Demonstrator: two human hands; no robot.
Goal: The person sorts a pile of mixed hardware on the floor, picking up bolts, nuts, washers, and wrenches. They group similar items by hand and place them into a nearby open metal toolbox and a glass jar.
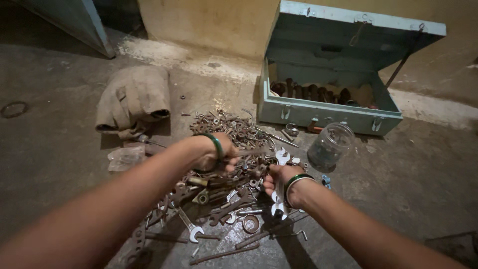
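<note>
A heap of rusty wrenches, nuts and bolts (224,174) lies spread on the concrete floor. My left hand (219,155), a green bangle at the wrist, is closed around a thin rusty tool that sticks out to the right over the heap. My right hand (280,180), also with a green bangle, grips a bunch of shiny open-end wrenches (280,199) held upright; their jaws show above and below the fist.
A pale blue metal toolbox (328,107) stands open behind the heap, dark tools inside. A clear glass jar (329,145) lies tilted in front of it. A folded brown cloth (133,99) is at the left, a crumpled plastic bag (125,157) below it.
</note>
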